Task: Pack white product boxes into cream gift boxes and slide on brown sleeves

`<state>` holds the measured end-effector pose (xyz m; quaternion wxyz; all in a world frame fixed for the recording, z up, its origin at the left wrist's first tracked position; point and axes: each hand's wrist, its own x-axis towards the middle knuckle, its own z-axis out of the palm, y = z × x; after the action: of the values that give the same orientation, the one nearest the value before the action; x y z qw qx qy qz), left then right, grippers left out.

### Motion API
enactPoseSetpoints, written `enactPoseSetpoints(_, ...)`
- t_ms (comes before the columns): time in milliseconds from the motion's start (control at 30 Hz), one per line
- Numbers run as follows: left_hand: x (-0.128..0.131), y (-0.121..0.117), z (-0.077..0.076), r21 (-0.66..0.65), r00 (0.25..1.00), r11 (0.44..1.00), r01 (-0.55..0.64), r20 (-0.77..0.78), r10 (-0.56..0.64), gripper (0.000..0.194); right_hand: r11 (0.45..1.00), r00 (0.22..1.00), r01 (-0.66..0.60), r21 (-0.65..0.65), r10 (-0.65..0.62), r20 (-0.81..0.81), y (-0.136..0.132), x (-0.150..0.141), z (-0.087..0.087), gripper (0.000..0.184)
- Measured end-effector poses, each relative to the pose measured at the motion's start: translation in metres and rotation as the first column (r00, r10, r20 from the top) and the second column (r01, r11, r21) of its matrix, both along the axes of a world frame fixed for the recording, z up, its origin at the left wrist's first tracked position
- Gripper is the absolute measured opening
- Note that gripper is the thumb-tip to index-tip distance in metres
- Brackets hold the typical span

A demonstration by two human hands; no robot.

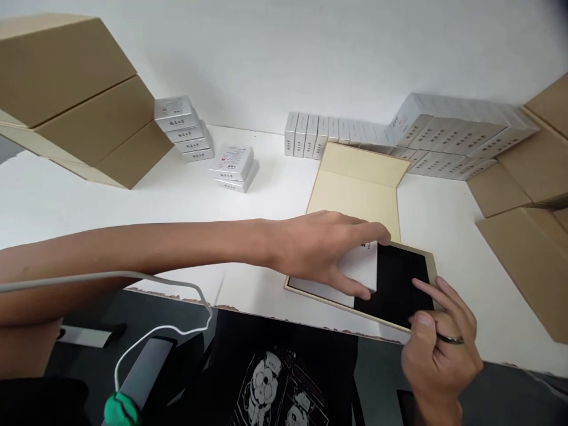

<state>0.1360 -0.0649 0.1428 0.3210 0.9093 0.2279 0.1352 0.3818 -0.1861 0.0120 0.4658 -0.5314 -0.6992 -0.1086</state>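
Observation:
An open cream gift box [432, 267] with a black inside lies at the table's front edge, its lid [355, 189] folded back toward the wall. My left hand [328, 248] reaches across from the left, fingers and thumb spanning a small white box [361, 266] at the middle of the gift box. Part of that box is hidden under my palm. Another white surface shows inside at the left. My right hand [444, 334], with a dark ring, grips the gift box's front right corner. One of its fingertips reaches over the black inside.
Small silvery-white boxes stand in a row [310, 136] and a larger block [457, 133] along the wall. A stack [184, 130] and a pair [234, 168] sit at left. Cardboard cartons [75, 89] flank both sides. A white cable [177, 284] crosses before my left forearm.

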Motion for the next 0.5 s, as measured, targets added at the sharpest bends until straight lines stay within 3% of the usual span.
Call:
enactPoseSetpoints(200,0.036,-0.001,-0.006,-0.050,1.000,0.999,0.005,-0.009,-0.006,0.055,0.999,0.995,-0.017,-0.052,0.012,-0.097,-0.002,0.000,-0.002,0.011)
enactPoseSetpoints(267,0.050,-0.004,-0.010,-0.010,0.998,0.999,0.044,0.052,-0.044,0.052,0.997,0.989,-0.017,-0.075,0.005,-0.151,-0.004,0.002,-0.007,0.010)
enactPoseSetpoints(367,0.060,-0.006,-0.014,0.112,0.995,0.993,0.032,0.090,-0.043,0.062,0.995,0.956,-0.042,-0.088,0.015,-0.292,-0.004,0.003,-0.017,0.022)
enactPoseSetpoints(500,0.047,-0.003,-0.009,0.099,0.976,0.995,-0.023,-0.212,0.044,0.068,0.992,0.927,-0.096,0.085,0.120,-0.355,0.003,-0.001,-0.022,0.038)
